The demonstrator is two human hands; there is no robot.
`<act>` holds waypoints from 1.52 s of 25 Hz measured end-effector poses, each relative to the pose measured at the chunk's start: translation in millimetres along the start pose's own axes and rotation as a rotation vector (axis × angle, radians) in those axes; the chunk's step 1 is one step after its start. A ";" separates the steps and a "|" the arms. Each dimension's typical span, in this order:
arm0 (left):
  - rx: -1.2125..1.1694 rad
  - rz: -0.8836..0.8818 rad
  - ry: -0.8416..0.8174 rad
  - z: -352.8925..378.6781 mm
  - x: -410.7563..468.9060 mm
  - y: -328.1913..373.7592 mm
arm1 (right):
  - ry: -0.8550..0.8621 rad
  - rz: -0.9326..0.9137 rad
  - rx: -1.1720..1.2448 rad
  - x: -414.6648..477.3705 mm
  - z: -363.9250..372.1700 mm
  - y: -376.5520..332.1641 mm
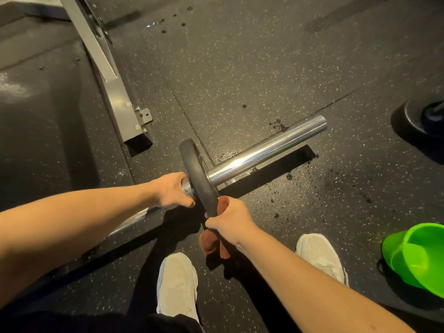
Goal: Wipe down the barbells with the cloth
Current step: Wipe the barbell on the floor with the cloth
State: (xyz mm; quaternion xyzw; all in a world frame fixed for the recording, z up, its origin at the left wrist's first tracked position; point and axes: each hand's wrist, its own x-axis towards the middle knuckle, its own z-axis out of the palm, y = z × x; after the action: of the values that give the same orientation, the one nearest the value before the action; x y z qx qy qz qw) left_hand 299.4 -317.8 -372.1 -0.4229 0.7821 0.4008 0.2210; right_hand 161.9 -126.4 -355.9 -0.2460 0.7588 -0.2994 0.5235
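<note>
A barbell lies low over the speckled rubber floor, its shiny chrome sleeve (266,150) pointing to the upper right. A small black weight plate (195,174) sits on the sleeve near the collar. My left hand (171,189) grips the bar just left of the plate. My right hand (230,218) holds a brown cloth (211,243) pressed against the plate's lower rim, with the cloth's ends hanging below the fist. The bar's shaft is mostly hidden under my left forearm.
A grey metal rack foot (120,97) runs diagonally at upper left. A bright green plastic basin (418,258) sits at the right edge. Another black plate (422,118) rests at the far right. My white shoes (177,284) stand below the bar. Wet spots dot the floor.
</note>
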 end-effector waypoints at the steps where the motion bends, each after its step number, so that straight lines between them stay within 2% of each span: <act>1: -0.019 -0.003 -0.015 0.1 -0.8 0.7 | -0.011 0.010 0.014 1.0 -0.5 -1.7; 6: -0.054 -0.015 -0.016 -7.5 -4.5 5.5 | -0.034 0.005 0.035 7.1 -1.6 -2.7; 9: -0.054 -0.022 -0.011 -5.7 -5.2 5.9 | 0.079 -0.052 -0.027 -1.1 3.8 -1.4; 14: 0.023 -0.010 0.056 -3.1 -5.2 11.4 | 0.195 -0.066 0.112 -3.4 -0.7 -0.9; 22: 0.063 0.017 0.018 1.3 -9.8 9.3 | 0.268 -0.076 0.123 -10.6 -40.9 0.7; 27: 0.096 0.031 0.041 1.9 -10.5 10.6 | 0.386 -0.105 0.045 -5.0 -88.0 -3.5; 34: 0.107 0.021 0.038 5.0 -4.3 6.9 | 0.321 -0.093 -0.073 10.1 -112.7 0.1; 36: 0.101 0.018 0.043 3.7 -8.5 7.5 | 0.291 -0.112 -0.037 5.6 -115.8 -1.2; 38: 0.097 0.009 0.063 3.5 -9.8 6.4 | 0.376 -0.179 0.043 -8.8 -113.2 -1.5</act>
State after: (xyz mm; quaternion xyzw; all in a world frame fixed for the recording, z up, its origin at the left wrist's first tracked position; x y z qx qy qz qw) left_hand 299.4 -308.2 -364.7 -0.4206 0.8091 0.3500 0.2145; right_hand 58.3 -99.1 -318.3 -0.2409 0.8117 -0.4016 0.3491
